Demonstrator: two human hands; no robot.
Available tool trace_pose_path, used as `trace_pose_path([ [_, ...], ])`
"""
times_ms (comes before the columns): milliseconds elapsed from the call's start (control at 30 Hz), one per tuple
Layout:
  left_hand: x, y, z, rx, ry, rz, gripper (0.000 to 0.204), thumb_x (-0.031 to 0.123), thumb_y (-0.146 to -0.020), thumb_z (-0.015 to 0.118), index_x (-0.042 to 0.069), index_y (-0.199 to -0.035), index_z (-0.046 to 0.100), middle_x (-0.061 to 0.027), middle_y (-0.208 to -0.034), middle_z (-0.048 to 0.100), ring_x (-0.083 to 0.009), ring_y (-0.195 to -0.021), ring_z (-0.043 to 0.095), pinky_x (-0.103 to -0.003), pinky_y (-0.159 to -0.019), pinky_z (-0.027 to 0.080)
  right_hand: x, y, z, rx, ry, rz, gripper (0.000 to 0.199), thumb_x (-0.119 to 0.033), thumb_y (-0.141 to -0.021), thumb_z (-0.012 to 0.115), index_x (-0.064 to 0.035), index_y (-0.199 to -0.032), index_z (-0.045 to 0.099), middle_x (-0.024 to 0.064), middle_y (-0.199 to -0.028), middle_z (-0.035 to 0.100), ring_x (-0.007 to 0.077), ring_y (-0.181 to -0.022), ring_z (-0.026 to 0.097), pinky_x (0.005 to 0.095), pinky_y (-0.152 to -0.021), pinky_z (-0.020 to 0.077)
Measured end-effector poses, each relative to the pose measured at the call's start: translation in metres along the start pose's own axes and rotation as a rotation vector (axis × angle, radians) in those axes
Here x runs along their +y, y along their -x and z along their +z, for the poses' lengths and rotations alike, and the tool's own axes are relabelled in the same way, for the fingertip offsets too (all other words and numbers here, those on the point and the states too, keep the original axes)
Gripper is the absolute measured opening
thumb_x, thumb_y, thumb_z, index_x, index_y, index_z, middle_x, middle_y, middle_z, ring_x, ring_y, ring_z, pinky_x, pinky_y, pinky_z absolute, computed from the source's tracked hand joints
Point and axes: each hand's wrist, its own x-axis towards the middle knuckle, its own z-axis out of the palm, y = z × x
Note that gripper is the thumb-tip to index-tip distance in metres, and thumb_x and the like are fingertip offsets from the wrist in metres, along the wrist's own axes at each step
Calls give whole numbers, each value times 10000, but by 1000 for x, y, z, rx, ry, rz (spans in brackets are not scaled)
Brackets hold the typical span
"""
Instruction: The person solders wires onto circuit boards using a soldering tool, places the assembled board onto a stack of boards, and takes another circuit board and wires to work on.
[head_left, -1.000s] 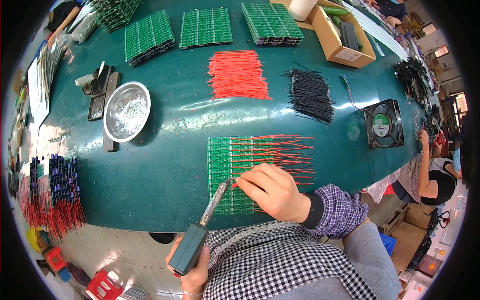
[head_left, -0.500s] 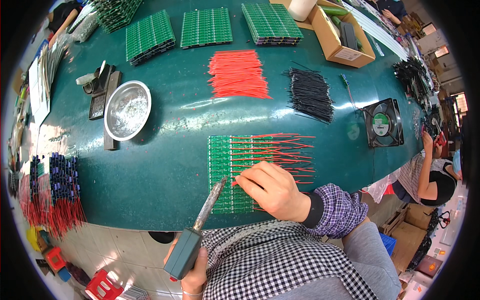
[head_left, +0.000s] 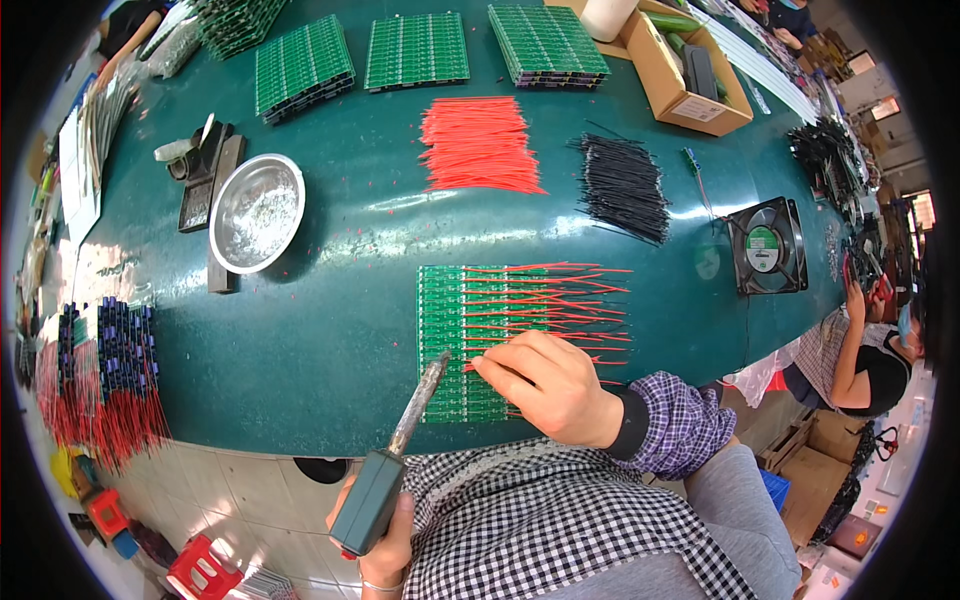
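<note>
A soldering iron [head_left: 371,500] with a grey-green handle is gripped in my left hand [head_left: 396,545], my fingers wrapped round it. Its slanting metal tip reaches the green circuit board panel [head_left: 436,320] near the middle; whether it touches is too small to tell. My right hand [head_left: 560,390] rests over the panel's right part, thumb and forefinger pinched on a thin red wire [head_left: 470,366] close to the iron's tip. Above this hand, several red wires [head_left: 580,285] run from the panel out to the right, with dark wires among them. My right hand hides part of the panel.
Beyond the panel lie a red wire pile [head_left: 480,145] and a black wire pile [head_left: 622,185]. A metal bowl [head_left: 257,213] stands left, a fan [head_left: 766,246] right. Board stacks [head_left: 416,50] and a cardboard box [head_left: 705,110] line the back. Wired boards [head_left: 125,350] sit far left; a person [head_left: 850,355] sits right.
My right hand has shifted slightly toward me over the panel, still pinching. The iron's tip stays in nearly the same spot. The whole view has moved a little.
</note>
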Motion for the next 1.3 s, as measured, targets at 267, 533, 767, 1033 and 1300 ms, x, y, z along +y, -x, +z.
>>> trace_pose_path([
  [267, -6, 2, -2, -16, -58, 56, 259, 1, -672, 781, -49, -917, 714, -152, -850, 685, -255, -696, 658, -339, -613, 514, 1, 2, 2, -42, 13, -21, 299, -53, -705, 712, 29, -992, 691, 88, -946, 656, 219, -827, 629, 318, -665, 547],
  [533, -9, 4, -11, -143, -85, 46, 333, 10, -800, 828, -36, -1102, 696, -80, -990, 702, -157, -847, 647, -307, -755, 533, 0, 1, 0, -66, 21, -7, 286, -56, -710, 707, 28, -982, 693, 88, -942, 652, 220, -829, 629, 320, -679, 545],
  [767, -19, 11, -17, -129, -107, -15, 302, 23, -815, 814, -34, -1085, 693, -76, -955, 700, -159, -812, 644, -313, -741, 528, -1, 0, 1, -60, 28, -6, 262, -55, -725, 710, 29, -973, 696, 85, -925, 644, 218, -823, 626, 319, -683, 545],
  [1033, -18, 10, -18, -111, -50, 61, 329, 10, -817, 791, -43, -1121, 679, -92, -986, 689, -169, -825, 645, -316, -735, 529, -1, 1, 1, -66, 32, -5, 241, -57, -744, 721, 30, -967, 695, 81, -908, 642, 212, -825, 625, 320, -674, 543],
  [1300, -27, 14, -19, -98, -30, 60, 380, -17, -821, 774, -56, -1185, 672, -105, -1007, 688, -164, -781, 641, -302, -694, 530, -3, 0, -2, -27, 29, -19, 262, -56, -747, 719, 34, -992, 696, 86, -916, 648, 225, -817, 624, 335, -686, 541],
])
